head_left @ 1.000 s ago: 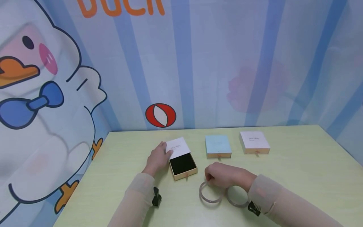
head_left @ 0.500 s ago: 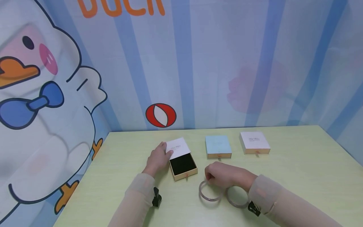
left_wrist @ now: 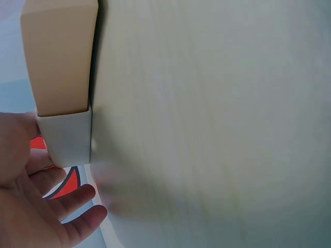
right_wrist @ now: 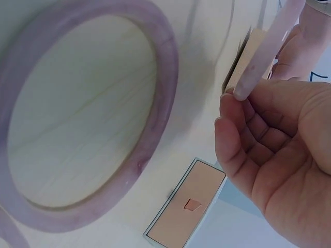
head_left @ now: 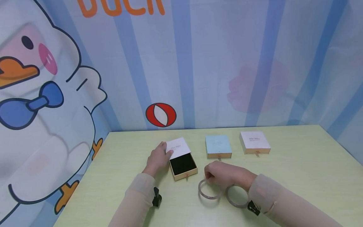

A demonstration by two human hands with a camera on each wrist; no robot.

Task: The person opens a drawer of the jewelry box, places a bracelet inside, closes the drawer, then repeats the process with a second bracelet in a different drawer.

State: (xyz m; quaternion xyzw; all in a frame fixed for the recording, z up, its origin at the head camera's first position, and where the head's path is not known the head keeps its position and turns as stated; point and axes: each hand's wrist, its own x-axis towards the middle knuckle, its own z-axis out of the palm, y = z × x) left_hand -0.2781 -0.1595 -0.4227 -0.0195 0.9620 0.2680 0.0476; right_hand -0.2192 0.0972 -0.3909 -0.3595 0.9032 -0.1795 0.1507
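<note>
My left hand [head_left: 157, 159] grips the white sleeve [head_left: 178, 148] of a small drawer box, thumb on top and fingers along its far side. The box's drawer [head_left: 185, 174] is pulled partway out toward me, showing a black lining with nothing on it. To the right, my right hand [head_left: 225, 174] pinches a pale purple bangle [head_left: 199, 189] between thumb and fingertips, at its upper edge; the bangle tilts over its shadow on the table. A second purple bangle [right_wrist: 167, 72] lies beneath my right wrist. Part of another bangle [right_wrist: 9, 232] shows in the right wrist view's lower corner.
Farther back on the table stand a light blue drawer box [head_left: 218, 145] and a white one [head_left: 254, 142], both pushed closed. A printed duck curtain [head_left: 212, 63] hangs behind the table's back edge.
The pinched bangle has tilted up very slightly, its lower edge rising a little. My left hand and the boxes have stayed where they were.
</note>
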